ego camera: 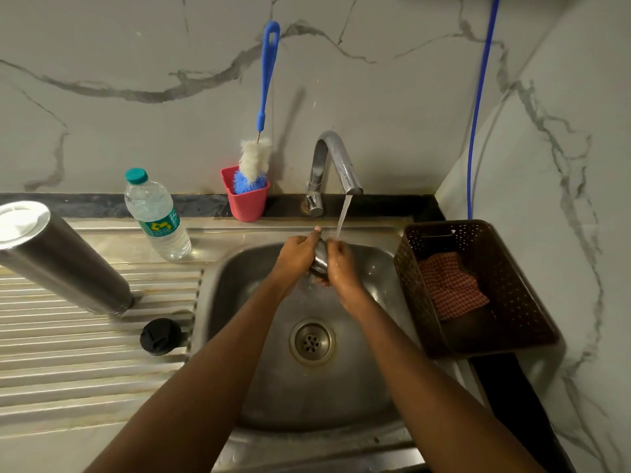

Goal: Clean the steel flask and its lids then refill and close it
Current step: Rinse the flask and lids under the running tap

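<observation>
Over the sink basin (358, 387), my left hand (295, 256) and my right hand (341, 268) together hold a small steel lid (320, 256) just left of the water stream (343, 216) running from the tap (336, 158). Both hands curl round the lid, which is mostly hidden between them. The tall steel flask (65, 257) stands on the ribbed drainboard (85, 353) at the left, its mouth showing white. A black inner lid (159, 336) lies on the drainboard near the basin's left rim.
A plastic water bottle (157, 216) with a teal cap stands behind the drainboard. A red cup (247, 203) holds a blue-handled bottle brush (264, 107) by the wall. A brown perforated basket (478, 288) with a checked cloth (450, 285) sits right of the sink.
</observation>
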